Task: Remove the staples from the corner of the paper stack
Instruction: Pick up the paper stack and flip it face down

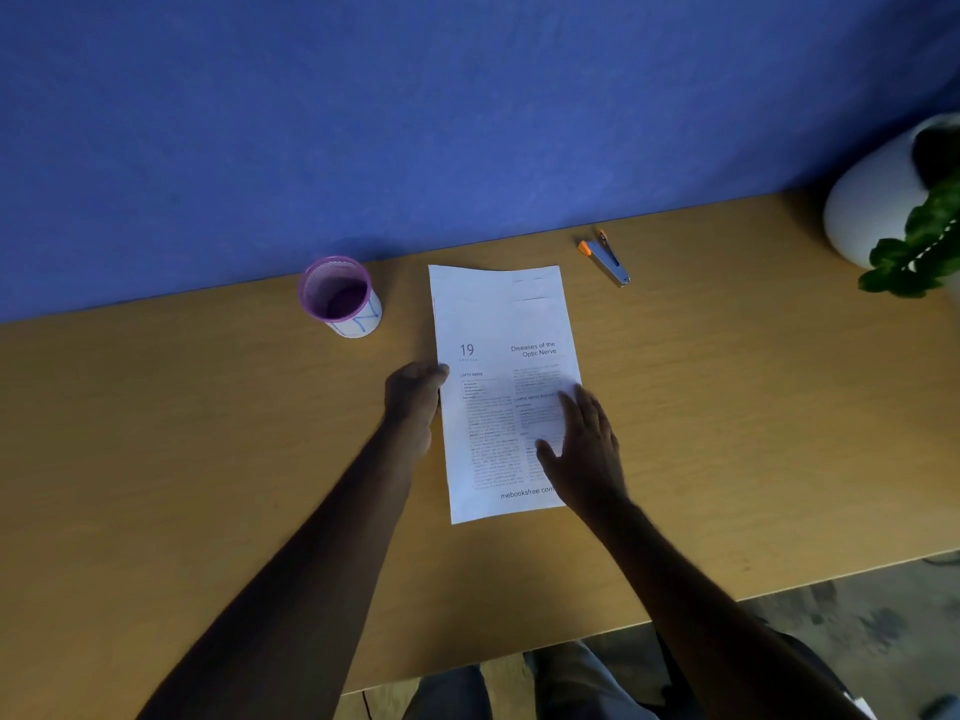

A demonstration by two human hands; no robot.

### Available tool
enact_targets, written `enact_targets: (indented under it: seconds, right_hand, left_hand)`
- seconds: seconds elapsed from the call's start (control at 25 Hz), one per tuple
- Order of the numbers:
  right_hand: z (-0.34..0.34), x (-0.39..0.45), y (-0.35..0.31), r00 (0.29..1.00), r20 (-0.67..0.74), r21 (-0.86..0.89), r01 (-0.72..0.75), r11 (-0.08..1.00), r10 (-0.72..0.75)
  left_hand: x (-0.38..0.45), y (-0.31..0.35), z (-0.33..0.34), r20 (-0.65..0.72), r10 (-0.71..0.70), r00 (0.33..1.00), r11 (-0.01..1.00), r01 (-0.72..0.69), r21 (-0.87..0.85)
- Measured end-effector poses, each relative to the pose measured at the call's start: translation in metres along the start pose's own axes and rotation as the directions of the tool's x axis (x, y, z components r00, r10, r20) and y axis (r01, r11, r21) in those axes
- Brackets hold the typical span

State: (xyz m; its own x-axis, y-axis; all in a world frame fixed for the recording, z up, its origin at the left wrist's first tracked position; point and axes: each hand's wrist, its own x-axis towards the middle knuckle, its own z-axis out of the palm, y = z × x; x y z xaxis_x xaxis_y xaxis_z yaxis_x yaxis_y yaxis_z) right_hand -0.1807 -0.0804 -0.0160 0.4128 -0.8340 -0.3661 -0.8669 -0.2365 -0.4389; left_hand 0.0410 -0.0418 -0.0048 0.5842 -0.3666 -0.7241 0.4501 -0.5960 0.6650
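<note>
A white printed paper stack (498, 324) lies on the wooden desk (208, 433), its top page headed "19 Diseases of the Optic Nerve". My left hand (413, 400) touches the stack's left edge, fingers curled against it. My right hand (584, 449) rests flat on the lower right of the page, fingers spread. A grey and orange stapler or staple remover (605, 257) lies beyond the stack's far right corner, apart from both hands. No staples can be made out at the corners.
A purple mesh cup (340, 296) stands left of the stack near the blue wall (415, 122). A white pot (872, 200) with a green plant (919, 241) sits at the far right. The desk's front edge runs below my arms.
</note>
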Motion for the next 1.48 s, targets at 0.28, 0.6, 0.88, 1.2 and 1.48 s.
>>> enact_targets:
  seconds: [0.28, 0.6, 0.88, 1.2, 1.48]
  right_hand:
    - [-0.031, -0.024, -0.078, 0.99, -0.095, 0.44, 0.136, 0.887, -0.104]
    - [-0.044, -0.083, -0.069, 0.982, -0.147, 0.478, 0.172, 0.861, -0.115]
    - [-0.075, -0.089, -0.053, 0.989, -0.148, 0.47, 0.062, 0.881, 0.009]
    - [-0.14, -0.079, -0.033, 0.975, 0.205, 0.546, -0.04, 0.837, -0.087]
    - [-0.142, -0.009, -0.006, 0.93, 0.313, 0.273, 0.108, 0.956, -0.194]
  left_hand:
    - [-0.065, 0.0, 0.001, 0.216, 0.038, 0.976, 0.986, -0.001, -0.168]
    - [-0.134, -0.016, -0.006, 0.297, 0.126, 0.947, 0.987, -0.091, -0.13]
    - [-0.152, -0.014, -0.02, 0.376, 0.21, 0.903, 0.975, -0.167, -0.144]
    - [-0.137, 0.053, -0.036, 0.317, 0.735, 0.6, 0.4, -0.76, 0.511]
    - [-0.099, 0.066, 0.01, 0.701, 0.306, 0.645, 0.156, -0.76, 0.631]
